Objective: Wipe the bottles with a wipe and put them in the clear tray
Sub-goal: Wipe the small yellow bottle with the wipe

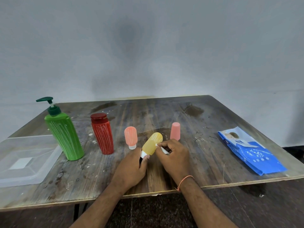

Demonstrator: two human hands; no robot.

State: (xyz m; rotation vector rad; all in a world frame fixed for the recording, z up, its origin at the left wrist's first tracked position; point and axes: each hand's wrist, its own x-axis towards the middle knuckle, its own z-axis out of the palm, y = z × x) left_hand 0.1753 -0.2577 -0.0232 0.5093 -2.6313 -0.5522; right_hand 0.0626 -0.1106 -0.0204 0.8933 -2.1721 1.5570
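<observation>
The worn wooden surface (205, 129) runs from a grey wall at its far edge to a chipped near edge. Its far middle and far right corner are bare, and a broad open strip lies between the hands and the right edge.

At the left edge sits the clear tray (24, 162), its near left corner cut off by the view. Against the tray's far right corner stands the green pump bottle (65, 137), streaked with white lines. Near the right edge lies the blue wipes pack (253, 152), angled toward the near right corner.

Just right of the green one stands the red bottle (102, 135), also streaked. Further right, a small pink bottle (130, 137) stands cap down, and a second pink bottle (175, 131) stands beyond the hands, apart from it.

Near the middle of the near edge, the yellow bottle (152, 143) is held tilted above the surface, between the two pink ones. The left hand (131, 168) grips its white cap end. The right hand (174, 157) pinches a small white wipe (162, 148) against the bottle's side, fingers curled round it.
</observation>
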